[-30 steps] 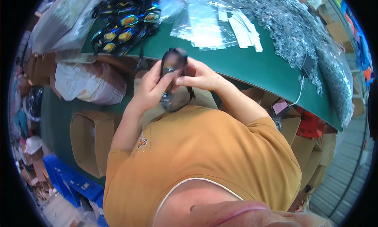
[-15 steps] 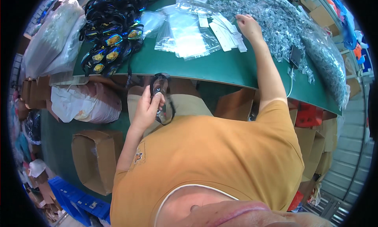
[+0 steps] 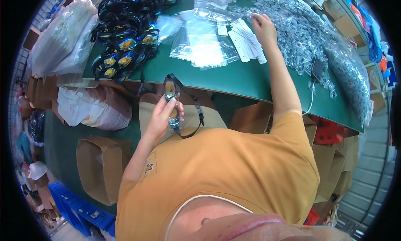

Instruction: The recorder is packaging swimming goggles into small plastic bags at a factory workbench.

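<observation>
My left hand (image 3: 157,123) grips a pair of swim goggles (image 3: 170,90) over my lap, below the table's front edge. Their shiny lenses show, and the black strap loops out to the right. Across the table, my right hand (image 3: 265,30) is at the left edge of a large heap of small clear plastic pieces (image 3: 298,36). Its fingers are curled together; whatever they may hold is too small to make out. Just left of that hand lie white card strips (image 3: 246,42) and flat clear plastic bags (image 3: 204,44).
Many black-strapped goggles (image 3: 125,44) are piled on the green table (image 3: 217,79) at left. A small black device with a white cable (image 3: 316,69) rests by the clear heap. Cardboard boxes (image 3: 102,170), a white sack (image 3: 92,107) and blue crates (image 3: 79,209) stand lower down.
The goggles in my left hand have turned, so their lenses now show and the strap hangs out to the right. My right hand stays by the clear pieces, its fingers more curled.
</observation>
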Available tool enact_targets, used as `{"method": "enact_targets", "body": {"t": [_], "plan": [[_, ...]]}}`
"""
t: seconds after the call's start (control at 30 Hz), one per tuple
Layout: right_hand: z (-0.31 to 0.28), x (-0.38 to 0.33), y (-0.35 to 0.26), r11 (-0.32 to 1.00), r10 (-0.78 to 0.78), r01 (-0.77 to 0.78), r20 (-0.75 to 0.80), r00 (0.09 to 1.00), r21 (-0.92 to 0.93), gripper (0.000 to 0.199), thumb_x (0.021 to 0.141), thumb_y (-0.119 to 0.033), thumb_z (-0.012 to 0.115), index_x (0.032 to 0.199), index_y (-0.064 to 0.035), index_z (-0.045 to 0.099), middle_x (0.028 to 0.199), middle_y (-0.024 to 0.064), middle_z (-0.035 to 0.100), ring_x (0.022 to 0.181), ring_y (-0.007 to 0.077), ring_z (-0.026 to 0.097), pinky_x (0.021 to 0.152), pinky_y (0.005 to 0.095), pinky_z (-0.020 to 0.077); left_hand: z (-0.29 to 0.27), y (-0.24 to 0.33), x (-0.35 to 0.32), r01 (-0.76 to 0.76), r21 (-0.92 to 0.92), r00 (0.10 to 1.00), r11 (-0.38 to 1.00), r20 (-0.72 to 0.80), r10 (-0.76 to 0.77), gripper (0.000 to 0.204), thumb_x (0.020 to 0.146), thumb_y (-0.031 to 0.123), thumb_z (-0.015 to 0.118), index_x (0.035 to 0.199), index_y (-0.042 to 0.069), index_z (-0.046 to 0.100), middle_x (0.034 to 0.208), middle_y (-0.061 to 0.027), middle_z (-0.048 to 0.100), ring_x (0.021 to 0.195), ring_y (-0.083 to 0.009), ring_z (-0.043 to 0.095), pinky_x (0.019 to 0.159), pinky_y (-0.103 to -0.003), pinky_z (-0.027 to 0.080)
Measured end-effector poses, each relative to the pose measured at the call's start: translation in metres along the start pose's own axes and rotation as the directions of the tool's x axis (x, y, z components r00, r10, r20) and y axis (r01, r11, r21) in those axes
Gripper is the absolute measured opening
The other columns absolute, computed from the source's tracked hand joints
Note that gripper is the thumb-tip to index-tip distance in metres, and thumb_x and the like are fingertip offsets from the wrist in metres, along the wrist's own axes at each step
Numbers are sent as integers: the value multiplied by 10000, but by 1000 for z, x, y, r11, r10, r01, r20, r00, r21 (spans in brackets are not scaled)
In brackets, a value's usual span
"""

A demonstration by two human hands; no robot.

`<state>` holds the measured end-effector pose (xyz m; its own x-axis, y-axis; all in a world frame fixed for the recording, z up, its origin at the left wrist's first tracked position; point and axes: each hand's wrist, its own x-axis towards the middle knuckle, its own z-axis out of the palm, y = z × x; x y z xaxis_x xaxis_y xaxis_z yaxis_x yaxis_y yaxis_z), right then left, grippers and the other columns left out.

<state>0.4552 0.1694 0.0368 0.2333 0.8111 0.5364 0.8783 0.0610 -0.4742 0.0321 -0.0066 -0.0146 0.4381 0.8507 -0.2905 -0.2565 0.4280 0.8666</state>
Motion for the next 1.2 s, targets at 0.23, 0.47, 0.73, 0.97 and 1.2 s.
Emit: {"method": "enact_targets", "body": {"t": [0.23,0.47,0.73,0.97,1.2], "plan": [[-21,-178,-178,493,-859,773,81,506,399,268,759,-193,695,1026,-167,683,875,-12,537,828,166,567,686,324,438,14,-9,15,149,-214,989,966,13,-149,317,1097,304,466,1303,72,531,1081,-55,653,1012,-170,659,789,-400,596],[-5,-191,-178,694,-720,657,323,615,296,240,788,-141,725,1016,-106,661,912,25,571,885,211,593,746,352,479,24,-2,12,156,-247,977,956,182,-112,457,1094,447,415,1351,79,501,1219,-71,627,1081,-207,669,829,-484,630],[-43,-161,-143,665,-520,-154,601,606,731,282,947,-49,631,1225,-25,675,1073,71,720,988,173,686,881,312,538,14,-12,11,127,-252,977,959,200,-76,445,1069,329,496,1419,60,440,1107,-86,605,993,-198,653,702,-394,654],[-34,-151,-32,872,-257,336,252,933,-356,448,977,-410,628,1241,-52,681,1428,157,575,1381,331,484,1117,537,356,16,-6,11,162,-358,964,919,254,-71,356,1010,127,495,1356,65,438,1079,-88,570,981,-196,629,696,-407,630],[-68,-207,-63,866,-302,412,360,883,-282,436,914,-428,697,1232,-130,676,1474,86,536,1459,292,390,1171,565,273,14,-11,14,123,-231,981,965,172,-84,620,902,55,630,1468,71,376,1122,-74,562,997,-179,604,721,-370,603]]}}
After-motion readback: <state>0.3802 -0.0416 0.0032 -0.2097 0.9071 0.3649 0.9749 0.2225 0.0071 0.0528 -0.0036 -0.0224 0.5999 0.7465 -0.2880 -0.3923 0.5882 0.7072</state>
